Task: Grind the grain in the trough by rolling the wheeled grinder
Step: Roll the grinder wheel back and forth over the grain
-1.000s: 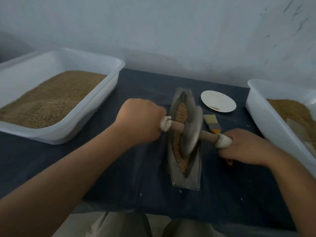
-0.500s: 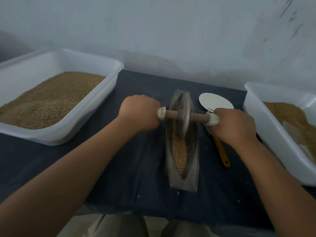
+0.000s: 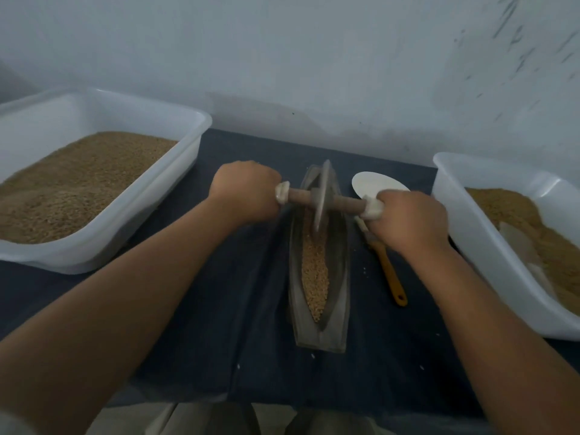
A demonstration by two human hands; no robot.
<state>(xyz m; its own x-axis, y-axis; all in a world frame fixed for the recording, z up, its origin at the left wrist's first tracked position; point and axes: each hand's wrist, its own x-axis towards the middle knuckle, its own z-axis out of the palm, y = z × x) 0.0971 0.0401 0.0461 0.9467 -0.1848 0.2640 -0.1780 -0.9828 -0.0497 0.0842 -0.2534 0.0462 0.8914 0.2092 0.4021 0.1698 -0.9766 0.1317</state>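
A grey boat-shaped trough [image 3: 338, 296] lies lengthwise on the dark cloth, with tan grain [image 3: 314, 271] along its groove. The wheeled grinder [image 3: 322, 196], a grey disc on a wooden axle, stands edge-on in the far part of the trough. My left hand [image 3: 246, 191] grips the left end of the axle. My right hand [image 3: 409, 219] grips the right end by its white cap. The grain under the disc is hidden.
A white tub [image 3: 175, 171] of grain stands at the left, and a second white tub [image 3: 464, 221] with grain stands at the right. A white saucer [image 3: 375, 185] and a yellow-handled brush [image 3: 390, 274] lie right of the trough. A wall closes off the back.
Both hands have rolled the grinder away from me, from the middle of the trough to its far end. The near grain is now uncovered.
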